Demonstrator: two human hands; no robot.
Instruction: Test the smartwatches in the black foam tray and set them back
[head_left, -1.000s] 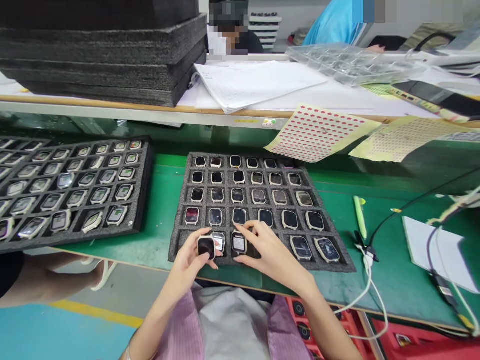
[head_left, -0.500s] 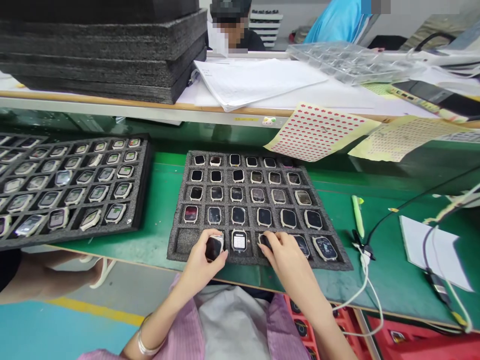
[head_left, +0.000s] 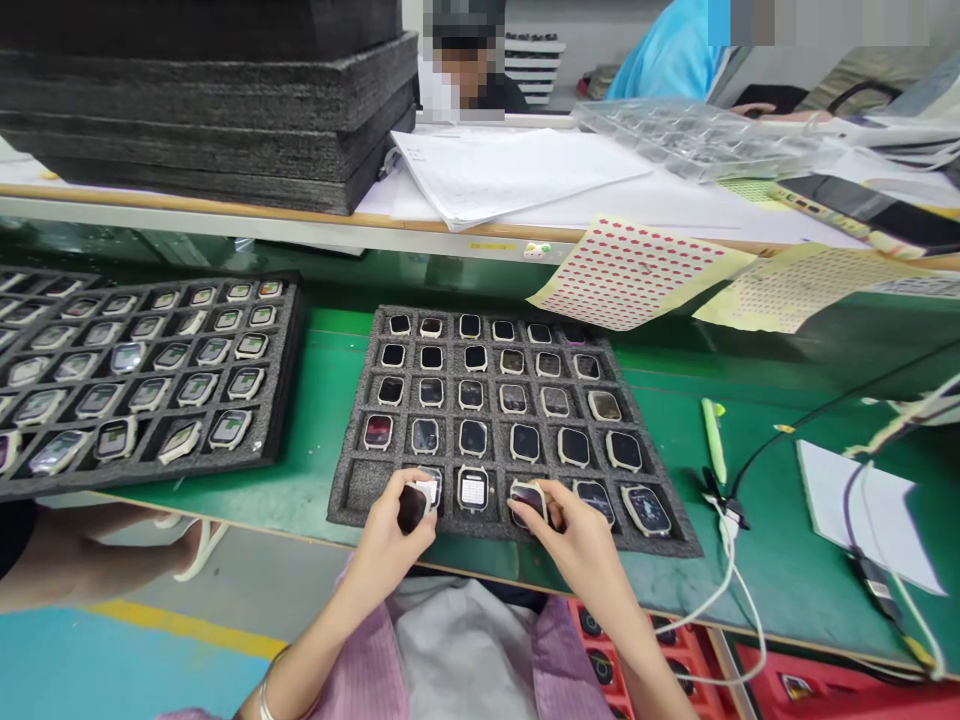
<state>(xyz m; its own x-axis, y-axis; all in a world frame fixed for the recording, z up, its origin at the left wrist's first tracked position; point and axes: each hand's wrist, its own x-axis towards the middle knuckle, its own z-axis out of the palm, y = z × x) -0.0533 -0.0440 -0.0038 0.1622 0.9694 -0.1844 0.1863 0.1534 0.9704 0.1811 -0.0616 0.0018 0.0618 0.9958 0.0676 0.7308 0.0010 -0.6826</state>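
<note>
My left hand is closed round a dark-faced smartwatch above the front row of a grey foam tray. Just behind it, a watch with a lit white screen shows partly in its slot. Another watch with a white screen full of small marks lies between my hands. My right hand pinches a silver-rimmed watch between thumb and fingers at its slot, the face tilted. More watches with dark faces fill the rows behind. The front left slot holds no watch.
A second foam tray of watches stands at the left. Cables, a green pen-like tool and a white sheet lie at the right. Sticker sheets hang from the shelf, which bears stacked black foam. A person sits opposite.
My left hand has shifted left with its dark watch, uncovering the lit watch behind. The watch under my right fingers now shows more of its face. The view has shifted slightly.
</note>
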